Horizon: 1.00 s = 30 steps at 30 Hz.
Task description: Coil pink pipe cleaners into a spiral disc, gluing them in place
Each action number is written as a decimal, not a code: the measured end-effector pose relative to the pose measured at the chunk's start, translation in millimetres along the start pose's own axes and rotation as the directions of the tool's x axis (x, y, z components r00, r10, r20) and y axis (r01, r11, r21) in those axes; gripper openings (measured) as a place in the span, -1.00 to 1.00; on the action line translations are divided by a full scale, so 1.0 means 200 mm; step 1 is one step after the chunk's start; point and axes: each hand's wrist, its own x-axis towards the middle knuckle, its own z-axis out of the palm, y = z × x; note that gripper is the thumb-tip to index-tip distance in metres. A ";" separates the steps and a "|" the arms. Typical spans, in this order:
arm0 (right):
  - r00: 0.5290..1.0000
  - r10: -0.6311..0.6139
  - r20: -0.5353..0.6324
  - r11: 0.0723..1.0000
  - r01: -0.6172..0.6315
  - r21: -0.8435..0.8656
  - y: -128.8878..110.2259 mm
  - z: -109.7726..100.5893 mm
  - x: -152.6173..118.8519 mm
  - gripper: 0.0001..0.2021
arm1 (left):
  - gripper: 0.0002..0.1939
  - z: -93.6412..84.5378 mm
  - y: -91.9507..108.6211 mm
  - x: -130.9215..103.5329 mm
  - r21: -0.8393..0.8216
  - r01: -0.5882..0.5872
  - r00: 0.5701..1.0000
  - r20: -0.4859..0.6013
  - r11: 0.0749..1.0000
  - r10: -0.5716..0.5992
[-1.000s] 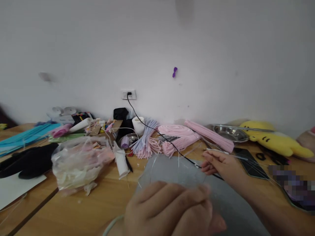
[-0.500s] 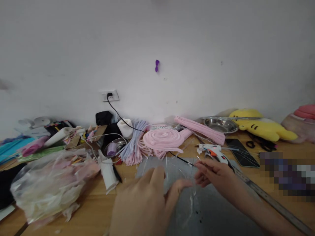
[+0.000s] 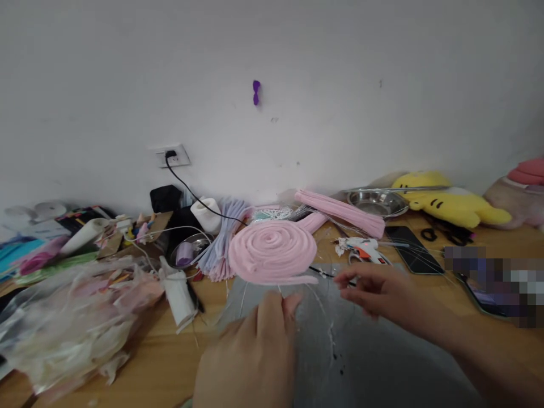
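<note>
A flat spiral coil of fuzzy pink pipe cleaner [image 3: 272, 249] stands tilted above the back edge of the grey mat [image 3: 331, 368]. Below it, my left hand [image 3: 249, 351] is closed around a thin pale stem that runs up to the coil. To the right, my right hand [image 3: 378, 292] hovers over the mat with thumb and fingers slightly apart, and nothing shows between them. Just behind it lies a white and orange glue gun [image 3: 365, 249]. Clear strands and a few dark specks mark the mat.
Bundles of pink pipe cleaners [image 3: 340, 212] and lilac ones [image 3: 223, 238] lie behind the coil. A crumpled plastic bag [image 3: 85, 317] and a white roll [image 3: 178, 300] are at left. A metal bowl [image 3: 376, 202], phone [image 3: 414, 249] and yellow plush toy [image 3: 450, 201] are at right.
My left hand has closed on the stem, and the coil has come up nearer to me. My right hand's fingers have parted and moved slightly right. The view has shifted a little.
</note>
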 end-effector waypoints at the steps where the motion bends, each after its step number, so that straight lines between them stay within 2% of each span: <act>1: 0.999 0.020 0.027 0.999 -0.021 0.038 0.00 0.01 0.00 -0.73 | -0.70 0.00 0.00 0.01 0.004 0.019 0.999 -0.029 1.000 -0.019; 4: 0.997 0.063 0.039 0.980 -0.070 0.184 -0.02 0.01 0.00 -0.66 | -0.72 0.00 0.00 0.07 -0.046 0.082 0.994 -0.069 0.996 -0.085; 8: 0.996 0.083 0.014 0.956 -0.084 0.280 -0.03 0.03 -0.01 -0.62 | -0.75 -0.02 -0.03 0.10 -0.208 0.115 0.992 -0.017 0.971 -0.121; 13: 0.997 0.071 -0.007 0.948 -0.066 0.312 -0.06 0.06 -0.05 -0.59 | -0.83 -0.07 -0.07 0.05 -0.426 0.068 0.995 0.089 0.902 -0.034; 16: 0.999 0.039 0.029 0.983 -0.044 0.178 -0.06 0.00 -0.06 -0.54 | -0.80 -0.08 -0.09 0.05 -0.498 0.072 0.993 0.115 0.864 -0.017; 18: 0.999 0.038 -0.034 0.995 -0.041 -0.093 -0.03 -0.10 -0.04 -0.47 | -0.80 -0.08 -0.10 0.06 -0.485 0.121 0.992 0.100 0.866 -0.083; 19: 0.991 0.047 -0.127 0.962 -0.079 -0.263 0.00 -0.15 -0.02 -0.41 | -0.80 -0.07 -0.12 0.06 -0.460 0.149 0.989 0.078 0.875 -0.128; 20: 0.966 0.053 -0.255 0.879 -0.166 -0.446 0.04 -0.21 0.01 -0.41 | -0.79 -0.07 -0.13 0.07 -0.433 0.173 0.985 0.053 0.885 -0.166; 21: 0.942 0.057 -0.332 0.774 -0.251 -0.581 0.09 -0.26 0.04 -0.44 | -0.79 -0.07 -0.14 0.07 -0.413 0.184 0.981 0.028 0.892 -0.190; 22: 0.918 0.074 -0.390 0.736 -0.314 -0.600 0.13 -0.30 0.07 -0.48 | -0.78 -0.08 -0.15 0.08 -0.402 0.187 0.980 0.018 0.896 -0.196; 24: 0.897 0.091 -0.432 0.710 -0.362 -0.604 0.23 -0.35 0.13 -0.60 | -0.77 -0.09 -0.17 0.07 -0.409 0.170 0.984 0.015 0.897 -0.180; 28: 0.916 0.057 -0.398 0.791 -0.284 -0.541 0.36 -0.34 0.24 -0.78 | -0.79 -0.11 -0.20 0.06 -0.436 0.108 0.992 -0.006 0.893 -0.123; 30: 0.922 0.028 -0.385 0.847 -0.227 -0.481 0.38 -0.33 0.26 -0.82 | -0.77 -0.12 -0.20 0.05 -0.417 0.107 0.994 0.038 0.903 -0.101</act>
